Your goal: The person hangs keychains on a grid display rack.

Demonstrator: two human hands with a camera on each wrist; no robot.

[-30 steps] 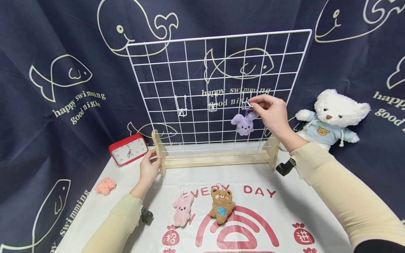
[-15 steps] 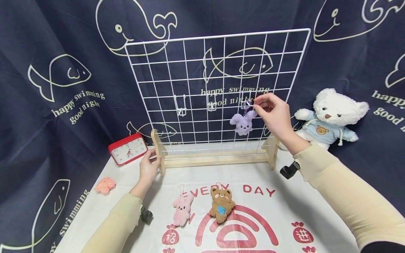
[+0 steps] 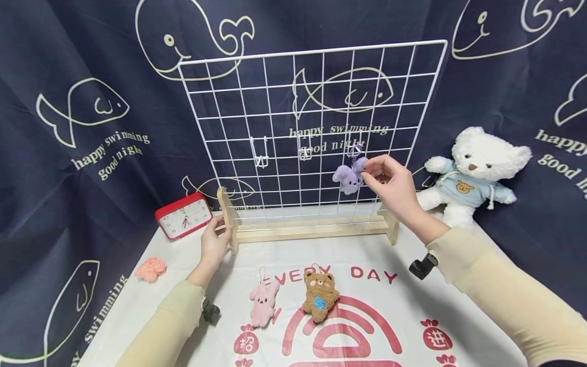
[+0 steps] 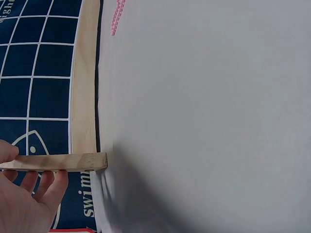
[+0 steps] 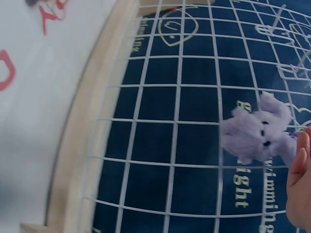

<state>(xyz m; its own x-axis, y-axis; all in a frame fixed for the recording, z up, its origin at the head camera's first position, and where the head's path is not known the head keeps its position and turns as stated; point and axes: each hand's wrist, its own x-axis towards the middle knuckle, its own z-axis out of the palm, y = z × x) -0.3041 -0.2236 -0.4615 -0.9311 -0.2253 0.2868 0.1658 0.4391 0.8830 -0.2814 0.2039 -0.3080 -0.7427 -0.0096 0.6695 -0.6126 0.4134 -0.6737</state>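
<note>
A small purple plush bunny keychain (image 3: 349,179) hangs by a purple ring from the right-hand white hook (image 3: 355,148) on a white wire grid (image 3: 309,109). My right hand (image 3: 393,186) pinches the bunny's ear on its right side; in the right wrist view the fingers meet that ear at the frame's edge. My left hand (image 3: 214,244) grips the left upright of the wooden stand (image 3: 228,219), thumb on one side and fingers on the other, as the left wrist view shows. A pink plush keychain (image 3: 263,304) and a brown bear keychain (image 3: 320,296) lie on the table.
Two more white hooks hang on the grid, one left (image 3: 260,159) and one in the middle (image 3: 304,152). A red clock (image 3: 184,216) stands left, near a peach-coloured knotted bundle (image 3: 151,269). A white teddy bear (image 3: 481,173) sits right, before a dark printed curtain (image 3: 91,168).
My right hand has left the hook's end and moved down to the bunny's ear. The bunny has tilted slightly. My left hand keeps its hold on the stand.
</note>
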